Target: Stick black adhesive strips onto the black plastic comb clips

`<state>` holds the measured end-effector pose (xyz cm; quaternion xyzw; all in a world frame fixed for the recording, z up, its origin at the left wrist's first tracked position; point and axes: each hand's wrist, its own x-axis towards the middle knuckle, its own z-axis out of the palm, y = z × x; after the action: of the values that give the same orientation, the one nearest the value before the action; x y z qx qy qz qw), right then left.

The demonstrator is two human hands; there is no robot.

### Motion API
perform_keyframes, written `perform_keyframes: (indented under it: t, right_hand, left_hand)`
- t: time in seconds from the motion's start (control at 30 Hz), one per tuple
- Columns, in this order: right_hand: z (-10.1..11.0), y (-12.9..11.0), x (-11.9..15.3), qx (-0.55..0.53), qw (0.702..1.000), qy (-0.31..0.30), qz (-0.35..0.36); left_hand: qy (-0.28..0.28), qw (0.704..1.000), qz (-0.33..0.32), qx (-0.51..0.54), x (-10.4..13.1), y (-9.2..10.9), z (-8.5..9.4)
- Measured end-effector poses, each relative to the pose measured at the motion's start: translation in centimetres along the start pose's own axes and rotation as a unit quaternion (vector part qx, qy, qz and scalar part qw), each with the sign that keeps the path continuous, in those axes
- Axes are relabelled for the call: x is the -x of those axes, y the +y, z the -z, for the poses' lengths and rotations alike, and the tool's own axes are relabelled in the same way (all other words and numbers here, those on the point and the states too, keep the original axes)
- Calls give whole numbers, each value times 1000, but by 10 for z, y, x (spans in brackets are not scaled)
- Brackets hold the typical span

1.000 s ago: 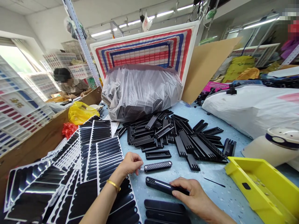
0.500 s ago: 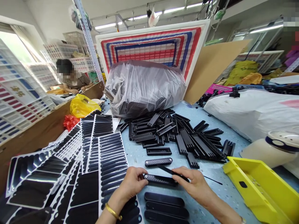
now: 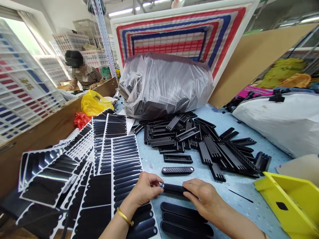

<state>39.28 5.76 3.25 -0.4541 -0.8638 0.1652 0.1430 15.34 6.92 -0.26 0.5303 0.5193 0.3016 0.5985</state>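
My left hand [image 3: 147, 190] pinches the left end of a black plastic bar. A smooth black strip [image 3: 175, 188] lies along the bar's top, covering most of its patterned face. My right hand [image 3: 203, 196] is closed over the right end of the strip and bar, its fingertips pressing there. Just beyond them is a bar with a patterned face [image 3: 177, 170], and behind it a slotted black bar [image 3: 177, 158]. Several smooth black bars [image 3: 184, 211] lie side by side in front of my hands. Sheets of black strips [image 3: 126, 169] lie beside my left hand.
A heap of black plastic parts [image 3: 199, 142] lies beyond my hands, before a bulging plastic bag [image 3: 166, 86]. At right are a yellow bin [image 3: 284, 202], a thin black stick [image 3: 241, 196] and a white sack [image 3: 281, 119]. Another person [image 3: 84, 74] sits at the far left.
My right hand has brought the black strip down onto the patterned bar, where it was held tilted above before. The view has shifted slightly; my left hand still grips the bar's left end.
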Motion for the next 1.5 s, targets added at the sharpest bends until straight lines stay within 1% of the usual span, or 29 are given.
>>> perform_keyframes:
  t: [0.13, 0.4, 0.67, 0.93, 1.13, 1.37, 1.5]
  right_hand:
    - [0, 0, -1, 11, 1000, -5, -3]
    - [0, -8, -5, 34, 998, -57, -16]
    - [-4, -9, -4, 32, 997, -55, -32]
    - [-1, -11, -4, 28, 997, -63, -37]
    - [-1, -10, -5, 29, 997, -57, -30]
    - [2, -14, -7, 44, 994, -89, -48]
    - [-1, -13, -6, 49, 993, -90, -51]
  left_hand:
    - [-2, 1000, 1, 16, 1, 2, 0]
    - [-2, 1000, 1, 25, 2, 3, -1]
    - [-4, 1000, 8, 21, 2, 5, 0]
    - [-6, 1000, 12, 20, 2, 5, 0]
    - [-9, 1000, 3, 19, 2, 5, 1]
    - [-9, 1000, 2, 23, 3, 7, 1]
    - [-7, 1000, 6, 28, 3, 7, 1]
